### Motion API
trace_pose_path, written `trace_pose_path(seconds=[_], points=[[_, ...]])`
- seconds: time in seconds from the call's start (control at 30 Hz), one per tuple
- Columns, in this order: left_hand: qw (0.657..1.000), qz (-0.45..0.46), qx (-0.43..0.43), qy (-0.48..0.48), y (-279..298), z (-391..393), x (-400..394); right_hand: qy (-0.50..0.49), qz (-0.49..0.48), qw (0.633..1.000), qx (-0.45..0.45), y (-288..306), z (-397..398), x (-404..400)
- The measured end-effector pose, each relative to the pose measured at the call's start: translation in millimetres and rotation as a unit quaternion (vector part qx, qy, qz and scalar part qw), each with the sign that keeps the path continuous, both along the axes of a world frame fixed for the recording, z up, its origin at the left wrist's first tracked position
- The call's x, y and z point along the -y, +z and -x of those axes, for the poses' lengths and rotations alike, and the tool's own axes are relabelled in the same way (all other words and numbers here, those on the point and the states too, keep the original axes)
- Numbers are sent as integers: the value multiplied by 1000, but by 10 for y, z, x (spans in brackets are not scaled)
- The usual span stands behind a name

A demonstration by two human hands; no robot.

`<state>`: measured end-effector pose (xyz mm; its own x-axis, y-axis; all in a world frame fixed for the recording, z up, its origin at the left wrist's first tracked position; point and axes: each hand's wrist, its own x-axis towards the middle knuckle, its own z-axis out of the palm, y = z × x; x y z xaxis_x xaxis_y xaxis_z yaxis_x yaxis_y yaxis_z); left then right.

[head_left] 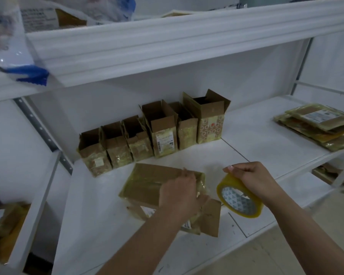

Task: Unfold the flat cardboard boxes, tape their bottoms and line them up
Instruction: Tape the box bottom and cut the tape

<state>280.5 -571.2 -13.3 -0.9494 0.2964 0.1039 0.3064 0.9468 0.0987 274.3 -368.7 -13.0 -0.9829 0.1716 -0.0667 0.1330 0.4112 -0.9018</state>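
Observation:
A brown cardboard box (147, 185) lies on its side on the white shelf (99, 215), its taped bottom facing up and its flaps toward me. My left hand (179, 193) presses on the box's right end. To the right of the box, my right hand (254, 181) grips a roll of yellowish clear tape (239, 197). Several opened boxes (153, 132) stand upright in a row against the shelf's back wall. A stack of flat boxes (318, 126) lies at the far right of the shelf.
An upper shelf (167, 42) overhangs the work area, with plastic bags (14, 40) on its left end. A lower shelf unit at the left holds more cardboard (6, 225). Cardboard scraps (330, 173) lie on a lower level at the right.

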Motion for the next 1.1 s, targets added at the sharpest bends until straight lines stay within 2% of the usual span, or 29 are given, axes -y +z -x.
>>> trace_pose_path(seconds=[0.17,0.27,0.4,0.47,0.6,0.7,0.77,0.83,1.0,1.1], points=[[983,-38,120,-133,89,-13,306,6,17,1000,-18,72,10,-17],[968,-34,176,-176,191,45,594,27,25,999,-24,104,11,24],[974,-6,165,-154,273,189,953,70,56,996,-26,222,13,113],[975,-35,173,-135,247,220,1071,88,61,994,-28,291,13,182],[956,-126,232,-128,211,204,1210,133,60,989,-37,384,-10,340],[930,-309,182,-77,293,129,1088,163,48,984,-46,410,-20,440],[894,-431,124,-9,407,42,886,178,39,982,-50,416,-28,512],[856,-501,127,20,472,-14,678,190,33,980,-46,439,-53,588],[865,-491,102,-6,478,-9,474,182,17,983,-27,443,-47,701],[878,-473,71,21,490,54,573,183,60,981,16,503,-37,720]])
